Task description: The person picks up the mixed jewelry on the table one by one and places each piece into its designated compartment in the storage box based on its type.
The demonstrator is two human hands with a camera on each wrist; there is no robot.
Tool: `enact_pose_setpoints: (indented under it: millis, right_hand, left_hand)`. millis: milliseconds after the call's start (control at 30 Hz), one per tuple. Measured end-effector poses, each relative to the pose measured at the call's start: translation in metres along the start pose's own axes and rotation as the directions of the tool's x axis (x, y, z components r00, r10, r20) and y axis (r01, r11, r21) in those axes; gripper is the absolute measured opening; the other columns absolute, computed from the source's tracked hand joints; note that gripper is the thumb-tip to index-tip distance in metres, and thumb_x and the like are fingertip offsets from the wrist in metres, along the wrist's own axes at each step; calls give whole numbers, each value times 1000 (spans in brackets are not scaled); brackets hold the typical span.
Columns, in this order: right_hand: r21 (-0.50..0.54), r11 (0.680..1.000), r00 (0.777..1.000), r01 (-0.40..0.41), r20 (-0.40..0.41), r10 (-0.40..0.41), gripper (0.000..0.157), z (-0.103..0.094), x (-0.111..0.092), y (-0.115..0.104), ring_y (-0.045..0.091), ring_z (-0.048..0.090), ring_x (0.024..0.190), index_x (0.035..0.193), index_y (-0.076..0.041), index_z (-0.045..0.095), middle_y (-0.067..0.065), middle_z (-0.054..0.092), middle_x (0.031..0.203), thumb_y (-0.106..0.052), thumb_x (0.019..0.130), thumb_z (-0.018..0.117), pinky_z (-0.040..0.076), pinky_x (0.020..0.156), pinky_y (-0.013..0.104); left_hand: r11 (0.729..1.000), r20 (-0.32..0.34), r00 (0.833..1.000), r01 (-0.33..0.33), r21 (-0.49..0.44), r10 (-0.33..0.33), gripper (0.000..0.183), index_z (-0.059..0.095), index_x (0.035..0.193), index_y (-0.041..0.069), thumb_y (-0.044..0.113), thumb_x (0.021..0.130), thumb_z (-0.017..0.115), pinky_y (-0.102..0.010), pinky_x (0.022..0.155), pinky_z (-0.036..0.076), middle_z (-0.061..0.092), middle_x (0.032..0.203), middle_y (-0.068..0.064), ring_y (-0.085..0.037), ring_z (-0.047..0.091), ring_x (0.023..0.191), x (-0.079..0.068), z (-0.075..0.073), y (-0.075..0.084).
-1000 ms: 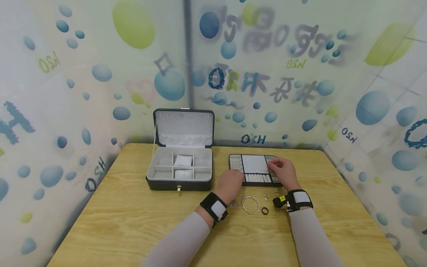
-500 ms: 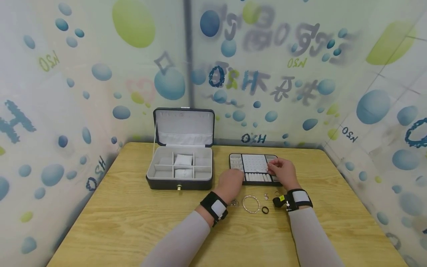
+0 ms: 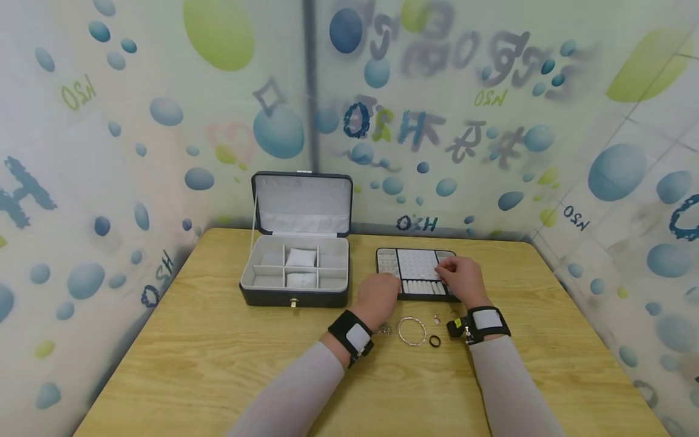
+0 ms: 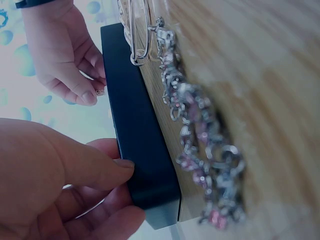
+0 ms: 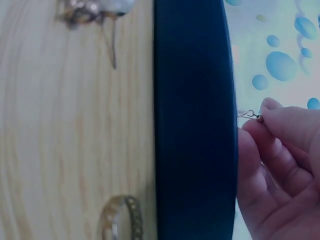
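Note:
A dark jewelry tray (image 3: 417, 264) with a white dotted panel and ring rolls lies on the table. My left hand (image 3: 377, 300) grips its near left corner, thumb (image 4: 117, 170) on the dark outer side and fingers curled behind. Over the right part of the tray, my right hand (image 3: 464, 280) pinches a small gold earring (image 5: 251, 115) between thumb and index finger. Near the left wrist lies a silver chain bracelet (image 4: 192, 135) with pink stones. A second earring (image 5: 85, 10) and a gold ring (image 5: 135, 220) rest on the wood in front of the tray.
Left of the tray stands a dark jewelry box (image 3: 322, 298) with its lid up and two white cushions in its compartments. A round bangle (image 3: 400, 331) and a black ring (image 3: 434, 346) lie between my forearms. A patterned wall (image 3: 448, 152) rises behind the table.
The head view has shifted slightly, so the tray and box appear higher. My right fingertips have moved a little left over the tray. The left hand keeps its grip on the corner.

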State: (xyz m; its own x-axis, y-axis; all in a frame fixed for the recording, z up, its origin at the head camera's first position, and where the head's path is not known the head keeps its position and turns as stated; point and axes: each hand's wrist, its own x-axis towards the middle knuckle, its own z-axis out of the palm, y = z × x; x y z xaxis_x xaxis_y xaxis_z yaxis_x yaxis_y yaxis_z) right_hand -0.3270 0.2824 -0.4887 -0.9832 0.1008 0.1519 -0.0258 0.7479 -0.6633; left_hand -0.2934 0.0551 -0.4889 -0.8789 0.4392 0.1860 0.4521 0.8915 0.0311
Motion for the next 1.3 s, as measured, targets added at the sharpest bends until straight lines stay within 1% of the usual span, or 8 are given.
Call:
enact_pose_setpoints:
  millis: [167, 333, 500, 767, 967, 1100, 1167, 1300]
  right_hand:
    - [-78, 996, 999, 37, -15, -38, 14, 2, -2, -6, 26, 65, 86, 102, -3, 78, 14, 76, 96, -15, 102, 72, 52, 76, 36]
    - [-112, 993, 999, 39, -10, -41, 14, 3, -2, -7, 29, 64, 93, 104, -2, 78, 16, 77, 101, -14, 103, 70, 53, 84, 44]
    - [-120, 992, 999, 48, -18, -50, 14, 4, -2, -5, 29, 65, 93, 104, -3, 79, 16, 77, 101, -14, 103, 70, 54, 84, 45]
    - [-146, 986, 995, 81, -51, -89, 12, 4, -4, -3, 29, 66, 91, 103, -3, 80, 16, 78, 101, -13, 101, 72, 54, 81, 45]
    - [-145, 986, 994, 83, -51, -92, 12, 2, -3, -2, 28, 66, 89, 103, -4, 80, 16, 78, 101, -14, 101, 73, 52, 77, 40]
    - [-104, 992, 997, 67, -30, -70, 13, 0, -3, 2, 26, 68, 86, 105, -5, 80, 16, 78, 101, -14, 102, 71, 54, 73, 35]
    - [-80, 995, 998, 58, -18, -60, 14, -3, -3, 5, 25, 71, 85, 107, -5, 79, 17, 78, 103, -14, 102, 70, 57, 73, 36]
    - [-54, 997, 999, 53, -3, -53, 15, -8, -4, 8, 25, 75, 86, 110, -4, 79, 18, 78, 107, -12, 103, 69, 62, 76, 42]
  left_hand:
    - [1000, -10, 1000, -11, -1, 11, 17, 77, 86, 20, 11, 100, 70, -33, 60, 57, 76, 88, 2, -15, 69, 76, 0, 1, -1]
    - [1000, -15, 1000, -16, 3, 16, 19, 77, 85, 20, 11, 100, 69, -33, 59, 57, 76, 86, 2, -15, 69, 75, 0, 2, -1]
    - [1000, -30, 1000, -10, -4, 10, 19, 76, 84, 20, 11, 99, 70, -34, 60, 57, 76, 87, 2, -15, 69, 75, 1, 5, -1]
    - [1000, -45, 999, -16, -2, 16, 21, 76, 84, 21, 12, 101, 68, -33, 56, 56, 76, 86, 3, -13, 68, 73, 1, 7, -2]
    - [1000, -38, 999, -15, -22, 14, 20, 77, 85, 20, 11, 101, 68, -33, 58, 57, 77, 87, 3, -14, 69, 75, 1, 3, -2]
    - [999, -19, 1000, -8, -32, 7, 19, 77, 85, 20, 11, 100, 69, -33, 59, 57, 77, 89, 2, -14, 69, 77, 0, 0, -2]
    - [1000, -18, 1000, -10, -25, 10, 19, 77, 85, 20, 11, 100, 69, -32, 60, 57, 77, 89, 3, -13, 69, 77, -1, 0, -1]
    - [1000, -26, 1000, -17, -15, 16, 20, 76, 83, 20, 11, 100, 69, -32, 59, 57, 77, 87, 3, -14, 69, 76, -1, -1, -1]
